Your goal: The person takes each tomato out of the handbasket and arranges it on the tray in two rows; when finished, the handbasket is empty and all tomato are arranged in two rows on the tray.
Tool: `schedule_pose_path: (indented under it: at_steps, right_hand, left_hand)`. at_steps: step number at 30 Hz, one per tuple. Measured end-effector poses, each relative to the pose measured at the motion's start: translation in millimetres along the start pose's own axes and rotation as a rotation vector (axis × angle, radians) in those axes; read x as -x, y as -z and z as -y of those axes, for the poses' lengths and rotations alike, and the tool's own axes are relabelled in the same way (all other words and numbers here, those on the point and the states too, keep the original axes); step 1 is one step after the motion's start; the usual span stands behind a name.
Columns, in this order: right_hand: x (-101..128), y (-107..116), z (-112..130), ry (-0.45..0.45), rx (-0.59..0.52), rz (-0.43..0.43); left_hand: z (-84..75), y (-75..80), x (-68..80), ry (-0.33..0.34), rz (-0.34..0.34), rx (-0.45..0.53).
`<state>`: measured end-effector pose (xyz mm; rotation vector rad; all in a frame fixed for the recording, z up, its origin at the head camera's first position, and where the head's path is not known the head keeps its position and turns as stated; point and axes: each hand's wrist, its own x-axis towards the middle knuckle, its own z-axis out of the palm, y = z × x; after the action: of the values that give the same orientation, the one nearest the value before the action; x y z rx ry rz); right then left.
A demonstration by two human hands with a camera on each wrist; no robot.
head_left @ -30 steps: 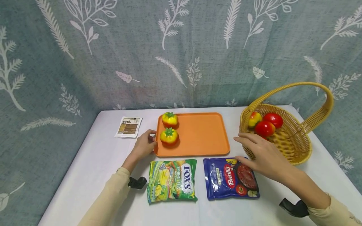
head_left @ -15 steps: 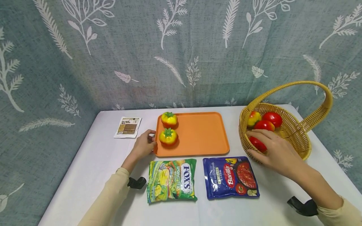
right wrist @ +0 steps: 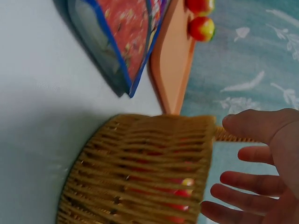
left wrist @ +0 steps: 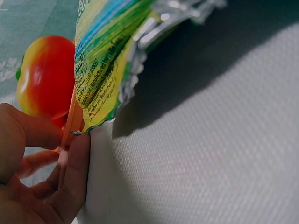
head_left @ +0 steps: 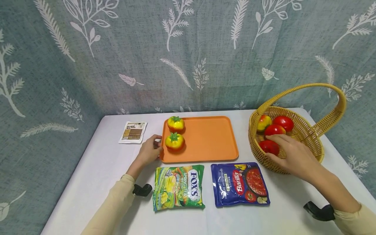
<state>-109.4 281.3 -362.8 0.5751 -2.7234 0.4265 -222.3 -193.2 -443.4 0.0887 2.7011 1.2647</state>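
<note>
Barilla pouch [head_left: 239, 184] lies near open right hand [head_left: 293, 156], seemingly touching basket tomato [head_left: 269, 147].

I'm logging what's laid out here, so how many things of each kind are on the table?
Toy tomatoes: 6, two on the tray, four in the basket
Packets: 3
Trays: 1
Baskets: 1
Total: 11

Table [head_left: 97, 169] (white-clothed) bears tray [head_left: 205, 140], basket [head_left: 311, 153], packets [head_left: 178, 187].
</note>
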Motion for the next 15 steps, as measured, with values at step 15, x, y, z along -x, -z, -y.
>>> schedule_pose_path:
  at_steps: [15]
  right_hand:
    - [-10,-9,-22,-0.132,-0.033,0.199]
  left_hand:
    - [-0.4,0.0,-0.2,0.023,0.006,0.003]
